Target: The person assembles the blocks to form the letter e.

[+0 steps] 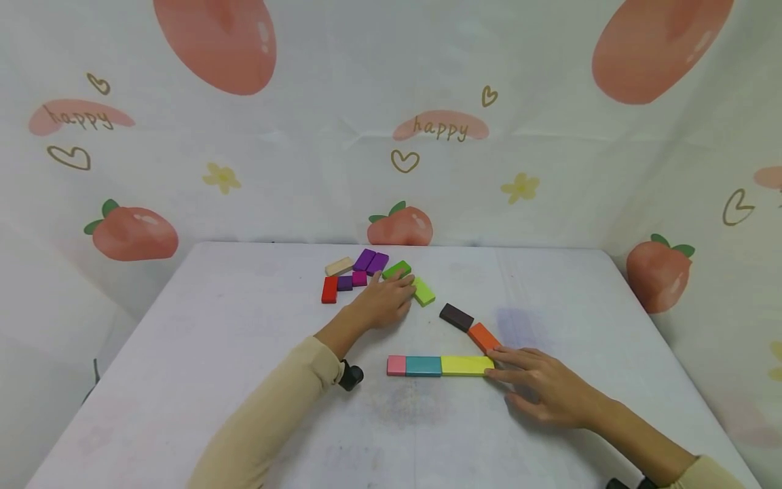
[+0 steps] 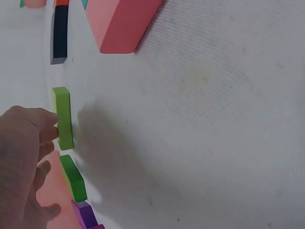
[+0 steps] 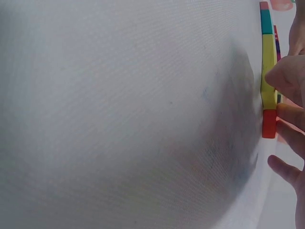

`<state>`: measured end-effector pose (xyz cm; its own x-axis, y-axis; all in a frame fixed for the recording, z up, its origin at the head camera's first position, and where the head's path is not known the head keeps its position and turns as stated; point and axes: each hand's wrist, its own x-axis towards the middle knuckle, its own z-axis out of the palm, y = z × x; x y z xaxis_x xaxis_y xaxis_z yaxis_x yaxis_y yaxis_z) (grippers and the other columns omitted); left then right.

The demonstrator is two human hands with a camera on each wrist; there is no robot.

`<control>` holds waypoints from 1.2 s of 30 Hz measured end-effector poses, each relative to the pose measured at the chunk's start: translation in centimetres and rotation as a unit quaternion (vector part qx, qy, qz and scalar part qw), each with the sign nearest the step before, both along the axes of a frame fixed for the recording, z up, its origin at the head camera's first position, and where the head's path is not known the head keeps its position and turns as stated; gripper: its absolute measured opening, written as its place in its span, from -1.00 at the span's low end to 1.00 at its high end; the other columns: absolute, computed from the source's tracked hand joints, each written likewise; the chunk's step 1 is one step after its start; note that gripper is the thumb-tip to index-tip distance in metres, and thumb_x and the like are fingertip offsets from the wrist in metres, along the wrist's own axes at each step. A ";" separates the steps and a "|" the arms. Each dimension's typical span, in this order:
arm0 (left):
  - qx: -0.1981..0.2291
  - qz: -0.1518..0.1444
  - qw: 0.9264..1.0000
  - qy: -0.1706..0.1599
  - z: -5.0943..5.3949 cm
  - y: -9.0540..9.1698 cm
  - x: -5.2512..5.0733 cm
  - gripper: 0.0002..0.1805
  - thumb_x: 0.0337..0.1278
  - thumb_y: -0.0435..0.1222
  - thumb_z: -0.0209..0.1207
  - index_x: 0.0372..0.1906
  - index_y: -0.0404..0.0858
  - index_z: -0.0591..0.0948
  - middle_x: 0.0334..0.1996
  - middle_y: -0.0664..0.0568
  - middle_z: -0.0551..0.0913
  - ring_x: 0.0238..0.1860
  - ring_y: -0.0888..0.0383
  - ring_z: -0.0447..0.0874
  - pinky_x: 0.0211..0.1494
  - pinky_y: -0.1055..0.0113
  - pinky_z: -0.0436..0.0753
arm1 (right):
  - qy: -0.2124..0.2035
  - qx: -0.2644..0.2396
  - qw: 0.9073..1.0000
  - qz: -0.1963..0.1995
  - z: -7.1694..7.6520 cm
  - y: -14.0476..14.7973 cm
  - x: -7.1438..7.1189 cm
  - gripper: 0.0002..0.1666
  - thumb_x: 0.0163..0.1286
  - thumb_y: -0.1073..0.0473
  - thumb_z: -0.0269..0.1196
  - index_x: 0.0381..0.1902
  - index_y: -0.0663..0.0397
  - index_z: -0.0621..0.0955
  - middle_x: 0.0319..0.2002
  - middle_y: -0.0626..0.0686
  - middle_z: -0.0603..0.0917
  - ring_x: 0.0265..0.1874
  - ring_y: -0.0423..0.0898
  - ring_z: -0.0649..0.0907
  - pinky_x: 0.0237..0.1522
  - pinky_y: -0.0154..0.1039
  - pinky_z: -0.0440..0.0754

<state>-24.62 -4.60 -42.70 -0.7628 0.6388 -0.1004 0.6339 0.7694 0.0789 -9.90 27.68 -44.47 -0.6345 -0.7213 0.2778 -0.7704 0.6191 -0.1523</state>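
Note:
Small flat coloured blocks lie on a white-covered table. In the head view, my left hand (image 1: 386, 303) reaches over the far group, fingers loosely bent beside a lime block (image 1: 424, 293) and a green block (image 1: 397, 270). Its fingertips meet the side of the lime block in the left wrist view; nothing is gripped. My right hand (image 1: 544, 386) is spread, fingertips at the corner where an orange block (image 1: 484, 337) and a long yellow block (image 1: 464, 366) come together. The yellow one continues a straight row with a teal block (image 1: 423, 367) and a pink block (image 1: 396, 365).
A dark block (image 1: 456, 317) slants off the orange one's far end. Around the left hand's far side lie two purple blocks (image 1: 364, 260), a magenta block (image 1: 359, 278), a violet block (image 1: 345, 283), a red block (image 1: 329, 290) and a beige block (image 1: 339, 266). A patterned curtain (image 1: 318, 183) hangs behind.

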 end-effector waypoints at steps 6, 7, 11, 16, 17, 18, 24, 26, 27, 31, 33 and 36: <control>0.017 -0.010 1.000 -0.014 0.4 -0.5 0.5 -0.54 0.49 -0.14 -0.01 0.38 -0.14 0.49 0.42 0.04 0.41 0.51 0.03 0.17 0.49 -0.23 0.04 | 0.009 -0.008 1.000 0.004 -0.1 0.0 0.0 -0.41 0.03 0.16 0.49 0.10 -0.19 0.72 0.25 0.00 0.60 0.23 0.03 0.58 0.04 0.07 0.59; 0.016 -0.012 1.000 -0.014 0.4 -0.5 0.5 -0.54 0.49 -0.15 -0.01 0.37 -0.14 0.50 0.41 0.03 0.43 0.51 0.03 0.19 0.49 -0.23 0.06 | 0.009 -0.010 1.000 0.005 -0.1 0.0 0.0 -0.41 0.02 0.17 0.49 0.10 -0.18 0.71 0.25 0.00 0.60 0.22 0.04 0.58 0.04 0.08 0.59; 0.022 -0.022 1.000 -0.007 0.4 -1.0 0.8 -0.57 0.48 -0.17 0.01 0.33 -0.16 0.54 0.36 -0.01 0.48 0.48 0.02 0.25 0.46 -0.21 0.17 | 0.011 -0.012 1.000 0.005 0.0 0.0 0.0 -0.40 0.01 0.17 0.49 0.10 -0.18 0.71 0.24 0.01 0.61 0.22 0.04 0.59 0.03 0.09 0.60; 0.044 -0.041 0.998 0.010 0.2 -1.6 1.3 -0.63 0.47 -0.20 0.02 0.22 -0.19 0.62 0.25 -0.03 0.54 0.41 0.01 0.34 0.40 -0.10 0.34 | 0.011 -0.004 1.000 0.000 -0.1 0.0 0.0 -0.41 0.02 0.14 0.49 0.10 -0.20 0.71 0.25 -0.01 0.60 0.22 0.02 0.58 0.05 0.07 0.60; 0.047 -0.045 0.998 0.011 0.2 -1.7 1.4 -0.64 0.46 -0.20 0.04 0.20 -0.20 0.63 0.23 -0.03 0.55 0.38 0.01 0.36 0.39 -0.07 0.37 | 0.010 -0.004 1.000 0.000 -0.2 0.0 0.0 -0.41 0.02 0.14 0.48 0.10 -0.20 0.72 0.25 -0.01 0.60 0.23 0.02 0.58 0.05 0.08 0.60; 0.048 -0.047 0.998 0.009 0.2 -1.8 1.5 -0.64 0.45 -0.20 0.05 0.20 -0.21 0.63 0.22 -0.04 0.54 0.36 0.02 0.37 0.38 -0.04 0.39 | 0.008 -0.003 1.000 -0.001 -0.2 0.0 -0.1 -0.42 0.03 0.14 0.48 0.10 -0.20 0.71 0.25 -0.01 0.60 0.23 0.02 0.58 0.05 0.08 0.60; 0.044 -0.049 0.997 -0.035 0.2 -2.2 1.8 -0.53 0.42 -0.14 0.09 0.32 -0.21 0.54 0.39 -0.06 0.42 0.46 0.00 0.26 0.44 0.04 0.33 | 0.000 -0.002 1.000 -0.006 -0.2 0.0 0.0 -0.43 0.04 0.14 0.48 0.10 -0.21 0.72 0.25 -0.01 0.60 0.24 0.01 0.58 0.06 0.09 0.61; 0.046 -0.048 0.996 -0.052 0.2 -2.3 1.8 -0.51 0.43 -0.15 0.07 0.36 -0.21 0.50 0.44 -0.06 0.37 0.50 -0.01 0.19 0.46 0.02 0.28 | 0.000 -0.001 1.000 -0.006 -0.2 0.0 0.0 -0.42 0.04 0.14 0.48 0.10 -0.21 0.71 0.25 -0.01 0.60 0.23 0.02 0.58 0.06 0.09 0.61; 0.050 -0.047 0.996 -0.062 0.2 -2.4 1.8 -0.51 0.44 -0.17 0.06 0.38 -0.21 0.48 0.45 -0.06 0.35 0.51 -0.01 0.17 0.47 0.02 0.26 | 0.000 -0.001 1.000 -0.006 -0.2 0.0 0.0 -0.42 0.04 0.14 0.48 0.10 -0.21 0.71 0.25 -0.01 0.60 0.24 0.02 0.57 0.06 0.09 0.60; 0.070 -0.049 0.992 -0.091 0.2 -2.5 2.0 -0.53 0.48 -0.23 0.01 0.40 -0.22 0.45 0.46 -0.05 0.33 0.51 0.02 0.18 0.48 0.03 0.24 | -0.003 0.002 1.000 -0.008 -0.2 0.0 0.0 -0.43 0.05 0.13 0.48 0.10 -0.22 0.71 0.25 -0.01 0.60 0.24 0.02 0.57 0.06 0.10 0.61; 0.077 -0.053 0.990 -0.103 0.2 -2.6 2.0 -0.53 0.49 -0.25 -0.02 0.40 -0.22 0.45 0.47 -0.03 0.32 0.51 0.04 0.17 0.49 0.05 0.23 | -0.004 0.002 1.000 -0.009 -0.2 0.0 0.0 -0.43 0.05 0.13 0.48 0.10 -0.22 0.71 0.25 -0.01 0.60 0.24 0.02 0.57 0.06 0.10 0.61; 0.085 -0.058 0.988 -0.118 0.3 -2.7 2.0 -0.54 0.50 -0.26 -0.04 0.40 -0.22 0.45 0.47 -0.01 0.32 0.51 0.06 0.16 0.49 0.07 0.23 | -0.001 0.001 1.000 -0.007 -0.2 0.0 0.0 -0.43 0.05 0.13 0.48 0.10 -0.22 0.72 0.25 -0.01 0.60 0.23 0.02 0.58 0.06 0.09 0.60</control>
